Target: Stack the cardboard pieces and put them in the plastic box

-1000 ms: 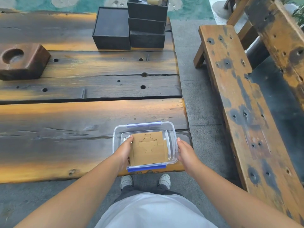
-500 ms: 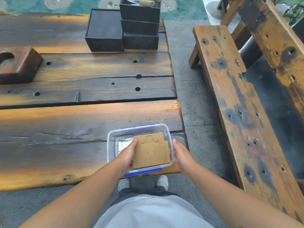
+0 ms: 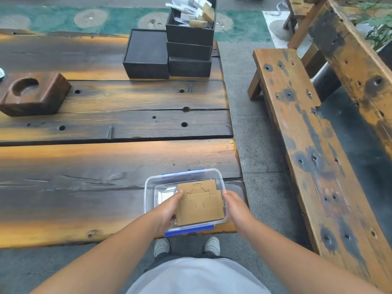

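A clear plastic box with blue clips stands at the near right corner of the wooden table. A stack of brown cardboard pieces, the top one with a cut-out outline, sits in the box toward its right side. My left hand grips the stack's left edge, fingers inside the box. My right hand rests against the box's right wall, its fingertips at the cardboard's right edge.
Black boxes are stacked at the table's far side, the top one filled with scraps. A brown wooden block with a round hollow lies at far left. A worn wooden bench runs along the right. My shoes show below the table edge.
The stack has shifted toward the box's right side and lower into it. My left hand slid further in along its edge. The camera tilted up a little.
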A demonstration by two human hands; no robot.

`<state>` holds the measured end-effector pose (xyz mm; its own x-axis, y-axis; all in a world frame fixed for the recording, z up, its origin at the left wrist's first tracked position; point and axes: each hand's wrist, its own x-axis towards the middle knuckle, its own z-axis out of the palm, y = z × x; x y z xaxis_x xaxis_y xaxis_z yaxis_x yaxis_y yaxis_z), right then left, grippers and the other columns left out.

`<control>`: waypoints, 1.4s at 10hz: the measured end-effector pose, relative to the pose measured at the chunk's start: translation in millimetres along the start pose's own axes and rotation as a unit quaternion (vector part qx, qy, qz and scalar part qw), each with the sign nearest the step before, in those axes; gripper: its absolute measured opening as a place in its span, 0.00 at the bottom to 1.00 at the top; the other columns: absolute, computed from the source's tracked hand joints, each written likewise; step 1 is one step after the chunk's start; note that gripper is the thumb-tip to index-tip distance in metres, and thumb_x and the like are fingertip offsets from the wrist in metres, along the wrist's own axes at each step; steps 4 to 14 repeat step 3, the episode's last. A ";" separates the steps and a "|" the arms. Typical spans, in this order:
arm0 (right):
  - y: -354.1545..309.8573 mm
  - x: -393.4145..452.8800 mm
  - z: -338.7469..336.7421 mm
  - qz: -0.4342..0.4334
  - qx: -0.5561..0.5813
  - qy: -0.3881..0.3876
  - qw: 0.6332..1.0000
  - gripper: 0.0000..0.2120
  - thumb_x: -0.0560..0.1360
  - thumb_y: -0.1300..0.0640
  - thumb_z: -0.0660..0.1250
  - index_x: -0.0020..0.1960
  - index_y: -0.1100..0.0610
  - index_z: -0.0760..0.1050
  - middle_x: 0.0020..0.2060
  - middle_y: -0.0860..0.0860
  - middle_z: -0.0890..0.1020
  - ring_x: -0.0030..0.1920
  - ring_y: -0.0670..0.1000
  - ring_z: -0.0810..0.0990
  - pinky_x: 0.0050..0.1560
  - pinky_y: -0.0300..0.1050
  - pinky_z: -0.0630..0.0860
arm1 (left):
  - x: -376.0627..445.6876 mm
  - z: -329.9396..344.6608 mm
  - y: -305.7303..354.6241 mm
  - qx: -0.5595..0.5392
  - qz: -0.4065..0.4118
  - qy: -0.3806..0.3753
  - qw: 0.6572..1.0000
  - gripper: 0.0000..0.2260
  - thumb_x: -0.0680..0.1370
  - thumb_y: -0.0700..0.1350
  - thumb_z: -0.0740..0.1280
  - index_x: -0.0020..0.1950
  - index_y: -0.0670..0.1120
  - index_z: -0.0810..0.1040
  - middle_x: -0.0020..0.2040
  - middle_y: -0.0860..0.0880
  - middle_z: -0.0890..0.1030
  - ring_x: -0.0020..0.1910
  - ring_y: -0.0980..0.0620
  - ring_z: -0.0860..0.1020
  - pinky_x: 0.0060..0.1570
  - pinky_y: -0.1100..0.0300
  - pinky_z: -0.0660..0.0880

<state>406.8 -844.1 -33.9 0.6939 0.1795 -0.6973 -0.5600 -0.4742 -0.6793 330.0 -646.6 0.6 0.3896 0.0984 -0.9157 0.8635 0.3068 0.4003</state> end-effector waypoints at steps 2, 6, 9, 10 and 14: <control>-12.7 -3.8 -5.4 -0.032 -0.130 0.024 0.991 0.30 0.77 0.40 0.62 0.75 0.51 0.62 0.72 0.51 0.69 0.71 0.54 0.67 0.65 0.48 0.63 | -17.5 -21.2 23.3 0.308 0.091 0.097 0.942 0.34 0.78 0.64 0.55 0.75 0.42 0.61 0.74 0.43 0.66 0.70 0.44 0.68 0.61 0.54 0.64; -47.4 -12.1 -10.9 -0.135 -0.202 0.034 0.969 0.37 0.75 0.40 0.65 0.77 0.52 0.56 0.77 0.52 0.60 0.76 0.53 0.59 0.71 0.50 0.58 | -39.9 -38.5 45.9 0.393 0.229 0.185 0.871 0.36 0.76 0.65 0.57 0.77 0.46 0.54 0.76 0.44 0.62 0.73 0.44 0.63 0.66 0.52 0.63; -47.4 -12.1 -10.9 -0.135 -0.202 0.034 0.969 0.37 0.75 0.40 0.65 0.77 0.52 0.56 0.77 0.52 0.60 0.76 0.53 0.59 0.71 0.50 0.58 | -39.9 -38.5 45.9 0.393 0.229 0.185 0.871 0.36 0.76 0.65 0.57 0.77 0.46 0.54 0.76 0.44 0.62 0.73 0.44 0.63 0.66 0.52 0.63; -47.4 -12.1 -10.9 -0.135 -0.202 0.034 0.969 0.37 0.75 0.40 0.65 0.77 0.52 0.56 0.77 0.52 0.60 0.76 0.53 0.59 0.71 0.50 0.58 | -39.9 -38.5 45.9 0.393 0.229 0.185 0.871 0.36 0.76 0.65 0.57 0.77 0.46 0.54 0.76 0.44 0.62 0.73 0.44 0.63 0.66 0.52 0.63; -47.4 -12.1 -10.9 -0.135 -0.202 0.034 0.969 0.37 0.75 0.40 0.65 0.77 0.52 0.56 0.77 0.52 0.60 0.76 0.53 0.59 0.71 0.50 0.58 | -39.9 -38.5 45.9 0.393 0.229 0.185 0.871 0.36 0.76 0.65 0.57 0.77 0.46 0.54 0.76 0.44 0.62 0.73 0.44 0.63 0.66 0.52 0.63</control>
